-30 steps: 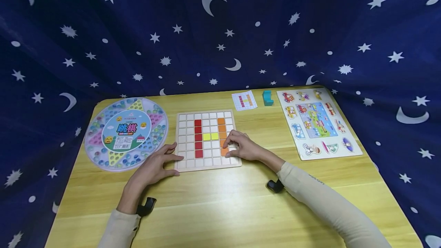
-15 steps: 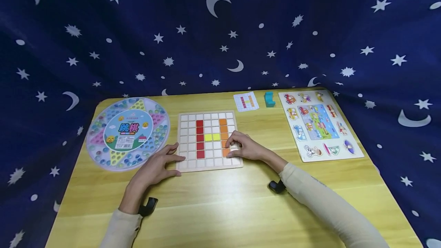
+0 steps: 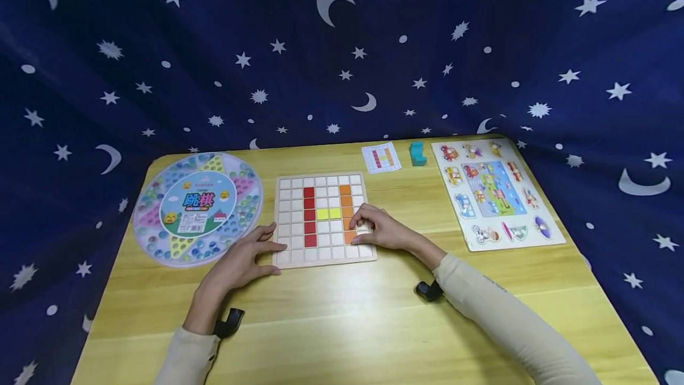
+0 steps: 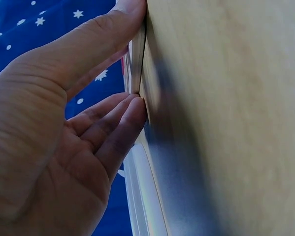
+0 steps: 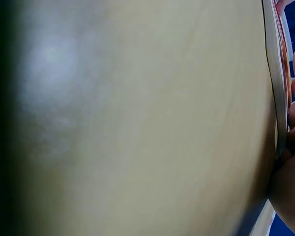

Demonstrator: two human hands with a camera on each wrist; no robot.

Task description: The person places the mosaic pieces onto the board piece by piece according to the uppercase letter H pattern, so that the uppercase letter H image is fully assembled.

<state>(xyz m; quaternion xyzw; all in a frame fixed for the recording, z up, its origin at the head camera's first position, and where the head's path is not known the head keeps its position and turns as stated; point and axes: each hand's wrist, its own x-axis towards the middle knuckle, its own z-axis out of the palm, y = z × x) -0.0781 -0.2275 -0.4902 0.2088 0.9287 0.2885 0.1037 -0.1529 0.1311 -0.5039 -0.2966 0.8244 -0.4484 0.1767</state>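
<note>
A square wooden grid board [image 3: 326, 264] lies on the table with white cells and coloured tiles. Red tiles [image 3: 309, 215] form a column on its left, orange tiles [image 3: 345, 201] another on its right, and two yellow tiles [image 3: 328, 213] lie between. My left hand [image 3: 240, 261] rests at the board's near left corner, its fairly straight fingers and thumb against the edges. Over the right side, my right hand [image 3: 383, 229] has thumb and index fingertips at opposite edges of the lowest orange tile [image 3: 350, 237], pinching it where it lies. In the right wrist view those fingers are only partly visible.
A small card [image 3: 382, 158] printed with a similar coloured pattern lies behind the board, beside a teal block [image 3: 417, 154]. At left is a round Chinese checkers set [image 3: 251, 218], close to my left hand. A picture peg puzzle [image 3: 454, 195] lies at right. A starry curtain [image 3: 299, 46] hangs behind.
Both hands stay at the same spots on the board, and the tiles keep their arrangement. Only the head view shifts slightly.
</note>
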